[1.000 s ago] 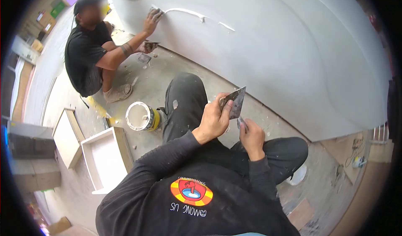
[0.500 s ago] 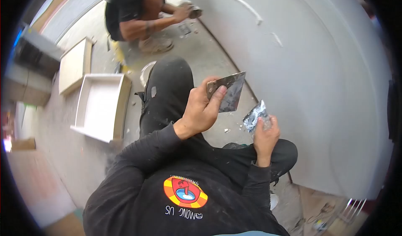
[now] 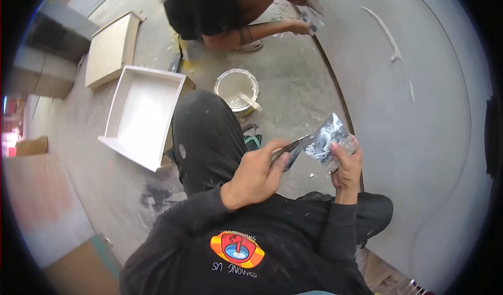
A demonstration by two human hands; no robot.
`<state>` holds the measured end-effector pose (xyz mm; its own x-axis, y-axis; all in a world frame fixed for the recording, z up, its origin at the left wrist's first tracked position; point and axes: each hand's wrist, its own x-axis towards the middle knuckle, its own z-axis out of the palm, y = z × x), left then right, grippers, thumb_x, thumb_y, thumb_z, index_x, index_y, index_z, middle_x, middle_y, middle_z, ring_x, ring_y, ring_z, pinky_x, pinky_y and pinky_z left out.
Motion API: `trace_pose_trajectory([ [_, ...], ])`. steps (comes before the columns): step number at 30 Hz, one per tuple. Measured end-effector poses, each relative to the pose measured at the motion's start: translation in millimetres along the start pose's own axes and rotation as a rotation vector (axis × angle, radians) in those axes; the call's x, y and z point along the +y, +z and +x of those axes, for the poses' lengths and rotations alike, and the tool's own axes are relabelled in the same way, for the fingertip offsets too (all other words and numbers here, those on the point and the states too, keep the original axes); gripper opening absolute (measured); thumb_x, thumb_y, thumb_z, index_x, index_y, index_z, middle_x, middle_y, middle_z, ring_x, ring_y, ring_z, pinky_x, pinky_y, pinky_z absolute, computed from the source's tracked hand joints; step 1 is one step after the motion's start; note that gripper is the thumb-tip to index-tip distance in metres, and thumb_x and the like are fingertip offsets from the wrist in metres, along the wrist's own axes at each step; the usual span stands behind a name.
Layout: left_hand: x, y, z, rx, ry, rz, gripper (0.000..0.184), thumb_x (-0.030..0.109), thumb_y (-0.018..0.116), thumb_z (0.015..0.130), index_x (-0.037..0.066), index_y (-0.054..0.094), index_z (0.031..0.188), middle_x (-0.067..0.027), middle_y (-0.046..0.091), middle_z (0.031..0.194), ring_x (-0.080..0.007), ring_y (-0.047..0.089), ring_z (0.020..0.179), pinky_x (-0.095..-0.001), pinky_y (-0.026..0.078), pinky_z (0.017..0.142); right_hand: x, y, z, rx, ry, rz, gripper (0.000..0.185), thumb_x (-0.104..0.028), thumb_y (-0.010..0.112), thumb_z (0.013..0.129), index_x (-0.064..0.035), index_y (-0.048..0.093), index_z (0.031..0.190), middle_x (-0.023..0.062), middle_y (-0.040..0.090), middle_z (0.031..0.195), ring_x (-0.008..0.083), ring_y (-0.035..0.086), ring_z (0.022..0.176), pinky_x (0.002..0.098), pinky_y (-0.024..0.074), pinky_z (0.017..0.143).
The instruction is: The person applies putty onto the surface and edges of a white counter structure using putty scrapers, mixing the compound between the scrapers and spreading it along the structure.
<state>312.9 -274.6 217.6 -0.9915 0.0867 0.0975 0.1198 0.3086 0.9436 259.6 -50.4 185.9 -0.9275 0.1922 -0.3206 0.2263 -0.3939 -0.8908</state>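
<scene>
Left hand (image 3: 257, 174): gripping a thin, dark scraper (image 3: 295, 152), nearly edge-on, long axis rising rightward.
Right hand (image 3: 347, 165): clasping a broad, flat metal blade (image 3: 335, 130) smeared with white paste (image 3: 320, 149), one corner pointing upward.
Tool position: between the hands, overlapping in view; contact unclear.
Shirt (image 3: 293, 237): black cloth; inverted print (image 3: 237, 250), "AMONG US".

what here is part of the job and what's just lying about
Likely job things:
dark flat metal scraper
mottled silvery metal scraper
smooth grey panel
round white-rimmed bucket

Apparently lying about:
open white rectangular box
pale rectangular wooden box
</scene>
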Motion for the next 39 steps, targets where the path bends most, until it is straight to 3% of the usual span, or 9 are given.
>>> trace_pose_trajectory([
  [3,16.8,-20.9,-4.5,-0.045,-0.096,-0.304,0.017,0.008,0.055,0.097,-0.004,0.059,0.108,-0.0012,0.059,0.074,-0.0057,0.051,0.066,-0.0246,0.042,0.059,-19.6,-26.3,-24.0,0.068,-0.081,-0.139,0.028,-0.002,0.069,0.084,0.0051,0.061,0.110,0.0103,0.067,0.100,0.0189,0.067,0.087,0.0333,0.0547,0.081],
  [11,14.1,-46.7,-48.0,-0.432,-0.029,-0.559,0.020,0.016,0.061,0.094,-0.002,0.058,0.102,0.0007,0.056,0.083,-0.0063,0.049,0.075,-0.0208,0.037,0.069,-24.8,-129.8,-258.1,0.540,-0.643,0.277,0.030,-0.011,0.057,0.095,0.0007,0.056,0.123,0.0090,0.066,0.110,0.0212,0.065,0.100,0.0371,0.0507,0.092],
  [12,-68.7,-26.8,38.5,-0.373,-0.157,-0.535,0.021,0.016,0.060,0.093,-0.001,0.057,0.103,0.0012,0.054,0.086,-0.0070,0.047,0.079,-0.0213,0.036,0.072,21.9,-152.0,-145.7,0.553,-0.547,0.255,0.030,-0.011,0.057,0.095,0.0007,0.056,0.123,0.0090,0.066,0.110,0.0212,0.065,0.100,0.0371,0.0507,0.092],
  [18,-114.3,58.8,97.0,-0.719,-0.066,-0.472,0.022,0.018,0.060,0.094,0.000,0.054,0.105,0.0027,0.050,0.085,-0.0061,0.043,0.076,-0.0209,0.034,0.070,171.6,-236.0,-250.0,1.422,-0.471,0.312,0.026,-0.012,0.063,0.091,-0.0016,0.062,0.115,0.0068,0.068,0.102,0.0188,0.066,0.093,0.0314,0.0507,0.079],
  [20,-29.6,50.5,41.8,-0.731,-0.097,-0.506,0.020,0.016,0.059,0.094,0.000,0.053,0.105,0.0019,0.050,0.088,-0.0067,0.044,0.078,-0.0211,0.035,0.071,204.8,-296.9,-339.2,1.413,-0.416,0.510,0.027,-0.013,0.064,0.090,-0.0020,0.062,0.115,0.0068,0.068,0.102,0.0188,0.066,0.093,0.0321,0.0497,0.080],
  [25,-29.1,117.7,48.3,-0.774,-0.107,-0.513,0.023,0.017,0.060,0.095,-0.002,0.057,0.108,0.0029,0.056,0.088,-0.0045,0.048,0.081,-0.0208,0.038,0.074,241.9,-308.2,-359.3,1.537,-0.280,0.593,0.034,-0.010,0.066,0.088,0.0017,0.061,0.119,0.0106,0.067,0.109,0.0217,0.065,0.096,0.0352,0.0495,0.084],
  [28,-36.9,147.0,62.3,-0.853,-0.132,-0.591,0.019,0.011,0.056,0.097,-0.001,0.058,0.112,-0.0037,0.062,0.098,-0.0109,0.059,0.090,-0.0249,0.046,0.081,222.1,-299.2,-358.7,1.597,-0.302,0.506,0.037,-0.010,0.067,0.087,0.0024,0.061,0.121,0.0112,0.067,0.110,0.0227,0.064,0.098,0.0360,0.0486,0.086],
  [34,-58.5,192.2,77.5,-0.866,-0.403,-0.737,0.017,0.010,0.053,0.097,0.001,0.059,0.110,-0.0072,0.066,0.099,-0.0168,0.065,0.089,-0.0298,0.052,0.080,190.4,-350.4,-360.3,1.724,-0.019,-0.876,0.040,-0.016,0.068,0.085,0.0081,0.061,0.116,0.0260,0.067,0.111,0.0333,0.065,0.103,0.0374,0.0481,0.091],
  [39,-62.9,217.4,76.1,-0.893,-0.568,-0.703,0.020,0.011,0.056,0.095,0.000,0.058,0.112,-0.0091,0.065,0.106,-0.0214,0.065,0.099,-0.0360,0.052,0.088,184.3,-389.6,-337.5,1.495,0.025,-0.931,0.042,-0.019,0.067,0.081,0.0062,0.063,0.113,0.0284,0.066,0.106,0.0410,0.064,0.102,0.0418,0.0497,0.087],
])
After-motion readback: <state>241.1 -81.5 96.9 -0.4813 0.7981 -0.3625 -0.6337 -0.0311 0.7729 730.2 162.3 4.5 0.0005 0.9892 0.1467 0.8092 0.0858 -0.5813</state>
